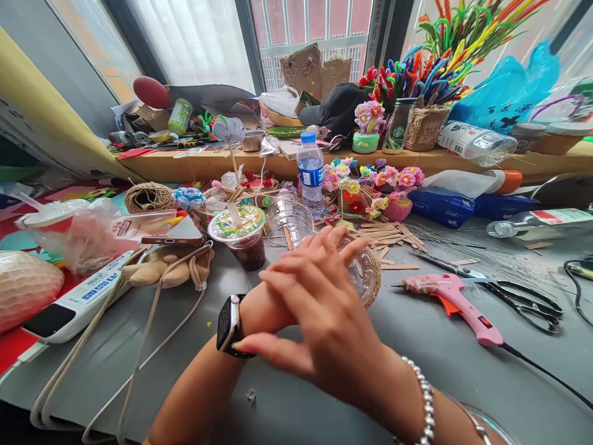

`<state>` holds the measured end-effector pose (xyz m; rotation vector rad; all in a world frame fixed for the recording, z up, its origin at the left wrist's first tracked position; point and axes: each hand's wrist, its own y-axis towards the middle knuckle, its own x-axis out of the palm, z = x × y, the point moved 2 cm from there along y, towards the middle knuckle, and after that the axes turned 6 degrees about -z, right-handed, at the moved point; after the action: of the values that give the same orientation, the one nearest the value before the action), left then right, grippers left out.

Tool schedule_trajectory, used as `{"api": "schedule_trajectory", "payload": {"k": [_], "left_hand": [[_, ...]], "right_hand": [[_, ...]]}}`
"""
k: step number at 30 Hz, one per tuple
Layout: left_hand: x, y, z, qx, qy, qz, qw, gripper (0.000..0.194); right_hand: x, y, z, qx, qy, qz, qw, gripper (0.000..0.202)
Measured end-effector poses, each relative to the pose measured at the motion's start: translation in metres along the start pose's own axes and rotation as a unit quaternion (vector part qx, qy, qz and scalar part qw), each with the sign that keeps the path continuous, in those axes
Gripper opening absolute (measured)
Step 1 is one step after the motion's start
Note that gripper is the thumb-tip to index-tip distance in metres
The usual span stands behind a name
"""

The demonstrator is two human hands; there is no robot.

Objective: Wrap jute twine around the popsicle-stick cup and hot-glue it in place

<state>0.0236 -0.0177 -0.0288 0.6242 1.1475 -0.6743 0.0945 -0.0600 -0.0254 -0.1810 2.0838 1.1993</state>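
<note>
My left hand (269,306) stretches forward over the grey table, fingers spread, partly hidden under my right hand. On its wrist sits a smartwatch (227,324) with a dark screen. My right hand (327,315) lies across the back of my left hand with fingers extended, and its thumb touches the watch band. Just beyond the fingers is a clear plastic container (370,275) with twine around its edge, partly covered by my hands. A clear plastic cup piece (290,222) and a lidded drink cup (238,235) stand close by.
A pink glue gun (456,303) and black-handled scissors (523,303) lie at right. Wooden sticks (393,238) and thin wires spread behind them. A water bottle (310,176) stands at the back. Cords, a phone (172,232) and a white power strip (88,296) occupy the left.
</note>
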Motion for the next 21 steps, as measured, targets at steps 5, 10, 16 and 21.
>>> {"api": "schedule_trajectory", "payload": {"k": [5,10,16,21], "left_hand": [[-0.004,0.005,0.003,0.05,0.032,-0.006,0.998,0.083],[-0.01,0.007,0.003,0.045,0.043,-0.022,0.998,0.086],[-0.027,0.002,-0.008,0.089,-0.064,-0.05,0.993,0.087],[-0.033,0.005,-0.019,0.13,-0.165,-0.061,0.976,0.088]], "right_hand": [[-0.043,0.003,0.041,0.116,-0.071,0.059,0.989,0.026],[-0.069,-0.009,0.094,0.283,-0.088,-0.004,0.955,0.03],[-0.076,-0.024,0.126,0.39,0.049,-0.14,0.909,0.047],[-0.07,-0.024,0.125,0.4,0.201,-0.204,0.871,0.052]]}}
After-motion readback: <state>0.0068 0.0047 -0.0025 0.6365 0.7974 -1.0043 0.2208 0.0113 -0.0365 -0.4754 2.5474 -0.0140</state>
